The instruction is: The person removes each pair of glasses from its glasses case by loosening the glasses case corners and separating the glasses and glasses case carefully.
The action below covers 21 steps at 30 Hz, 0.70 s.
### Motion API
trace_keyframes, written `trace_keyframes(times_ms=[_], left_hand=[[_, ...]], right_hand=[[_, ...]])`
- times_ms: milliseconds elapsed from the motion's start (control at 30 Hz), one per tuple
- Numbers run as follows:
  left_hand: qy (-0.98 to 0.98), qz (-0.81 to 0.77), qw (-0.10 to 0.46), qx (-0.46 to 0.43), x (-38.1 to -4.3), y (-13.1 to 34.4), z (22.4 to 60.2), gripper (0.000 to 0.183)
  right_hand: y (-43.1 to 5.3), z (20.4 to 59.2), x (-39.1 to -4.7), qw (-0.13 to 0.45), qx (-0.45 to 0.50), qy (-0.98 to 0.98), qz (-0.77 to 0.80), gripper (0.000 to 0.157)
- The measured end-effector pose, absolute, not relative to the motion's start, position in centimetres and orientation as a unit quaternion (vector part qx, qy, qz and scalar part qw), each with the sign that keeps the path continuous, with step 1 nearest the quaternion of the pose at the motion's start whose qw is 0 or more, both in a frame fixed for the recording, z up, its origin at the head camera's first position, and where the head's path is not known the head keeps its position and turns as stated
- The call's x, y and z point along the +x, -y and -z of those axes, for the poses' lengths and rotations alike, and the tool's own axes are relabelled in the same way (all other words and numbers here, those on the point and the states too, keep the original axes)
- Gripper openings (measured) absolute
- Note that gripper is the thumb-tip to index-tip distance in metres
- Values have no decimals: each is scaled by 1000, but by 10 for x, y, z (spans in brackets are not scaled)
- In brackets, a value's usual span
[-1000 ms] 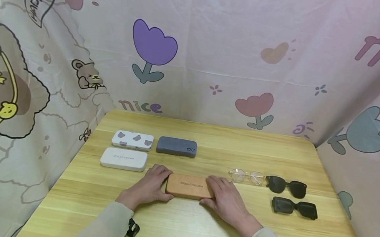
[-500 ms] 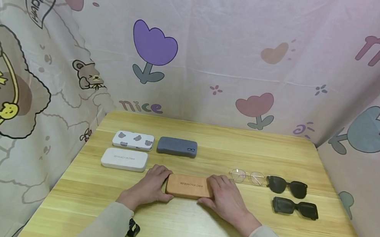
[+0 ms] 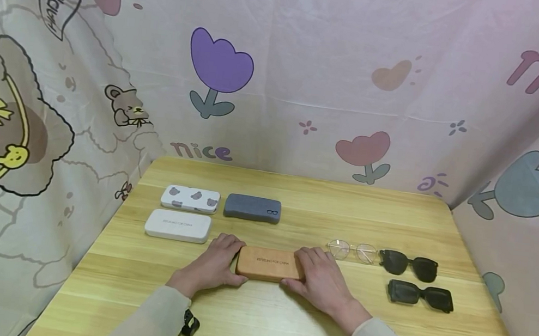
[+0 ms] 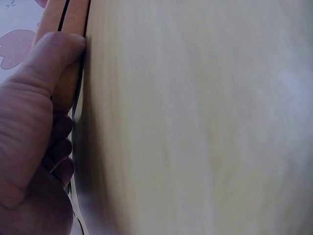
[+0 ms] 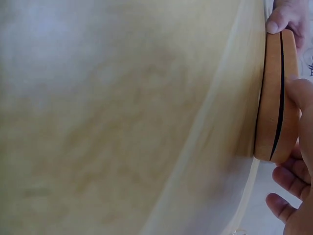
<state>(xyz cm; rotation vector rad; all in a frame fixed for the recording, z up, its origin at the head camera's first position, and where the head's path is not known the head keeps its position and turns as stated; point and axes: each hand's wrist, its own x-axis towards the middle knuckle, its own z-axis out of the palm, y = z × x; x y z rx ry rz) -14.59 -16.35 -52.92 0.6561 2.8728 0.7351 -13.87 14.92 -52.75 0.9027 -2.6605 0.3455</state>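
Observation:
An orange-brown glasses case (image 3: 270,273) with printed lettering on its lid lies on the wooden table in front of the person. My left hand (image 3: 214,261) holds its left end, thumb at the front side and fingers round the back corner. At the opposite end my right hand (image 3: 325,282) grips it, with the thumb against the front edge. In the right wrist view, a dark seam runs along the side of the case (image 5: 269,105), and the right thumb presses on the lid part above it. The left thumb (image 4: 66,46) lies across the seam in the left wrist view.
Behind the left hand lie a white glasses case (image 3: 178,226), a bear-print case (image 3: 190,198) and a grey-blue case (image 3: 252,208). To the right are clear wire-rimmed glasses (image 3: 352,252) and two pairs of dark sunglasses (image 3: 408,265). Patterned curtains (image 3: 288,82) hang round the table.
My right thumb has slid slightly left along the front edge of the glasses case since the first frame. Both hands otherwise keep their places, and the case stays put.

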Motion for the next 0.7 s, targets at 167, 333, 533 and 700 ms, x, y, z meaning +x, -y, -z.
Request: trace_keyframes(times_ms=[167,333,533,700], left_hand=[[-945,-242,57,213,-146,162,529,83],[-945,-240,56,215,-147,162,528,83],[-945,-238,56,216,-146,162,528,84],[-946,-237,57,215,-147,162,527,84]], right_hand=[[-151,529,-140,160,324,925,-118,69],[-153,530,-142,165,333,921,-117,69],[-154,529,-143,161,339,919,-119,68],[-154,527,-143,150,339,921,-121,69]])
